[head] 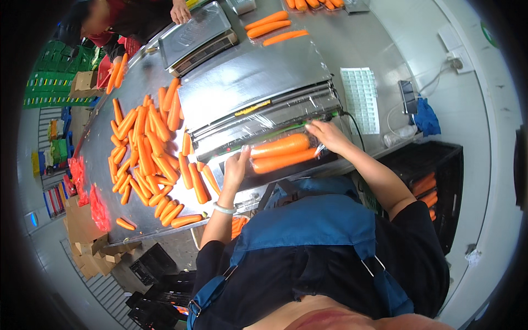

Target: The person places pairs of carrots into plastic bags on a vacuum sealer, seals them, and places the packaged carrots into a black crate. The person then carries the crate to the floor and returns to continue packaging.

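Note:
Between my two hands is a pack of large carrots (284,154) in clear plastic film, over the front of a film-wrapping machine (255,88). My left hand (236,167) grips the pack's left end, its thumb on top. At the other end my right hand (330,134) holds the pack's right side, where gathered film shows near the fingers. The undersides of the pack and of my fingers are hidden. Clear film (288,109) stretches across the machine's rollers just beyond the pack. A heap of loose carrots (144,152) lies on the steel table to the left.
Wrapped carrots (268,27) lie behind the machine, beside a scale with a metal tray (196,35). A co-worker's hand (117,72) holds carrots across the table. On the right are a label sheet (359,101), a phone (407,97) and a black crate (443,198) containing carrots.

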Tool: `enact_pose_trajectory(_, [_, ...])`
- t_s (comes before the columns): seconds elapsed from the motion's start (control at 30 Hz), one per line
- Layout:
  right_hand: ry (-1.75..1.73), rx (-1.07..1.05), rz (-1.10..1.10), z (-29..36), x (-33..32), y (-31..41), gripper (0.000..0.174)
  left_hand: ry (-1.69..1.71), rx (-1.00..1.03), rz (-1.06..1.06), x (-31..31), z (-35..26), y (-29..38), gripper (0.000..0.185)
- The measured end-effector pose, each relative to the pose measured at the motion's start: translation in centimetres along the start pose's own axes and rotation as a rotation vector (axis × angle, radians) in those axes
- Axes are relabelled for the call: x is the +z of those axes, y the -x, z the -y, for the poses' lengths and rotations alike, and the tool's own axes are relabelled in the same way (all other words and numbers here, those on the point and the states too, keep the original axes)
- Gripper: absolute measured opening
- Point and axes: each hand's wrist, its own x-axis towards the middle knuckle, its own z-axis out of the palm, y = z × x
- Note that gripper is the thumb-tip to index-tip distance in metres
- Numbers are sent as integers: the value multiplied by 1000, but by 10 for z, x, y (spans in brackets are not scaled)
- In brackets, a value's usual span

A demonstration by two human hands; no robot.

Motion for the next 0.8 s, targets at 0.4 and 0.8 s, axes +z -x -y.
enact_pose_trajectory(0.4, [-874,424,-388,-7,5,83,19,783,25,39,1,1,39,8])
enact_pose_trajectory(0.8, [-35,357,-951,-120,76,144,8,-789,919,-110,84,-24,-22,46])
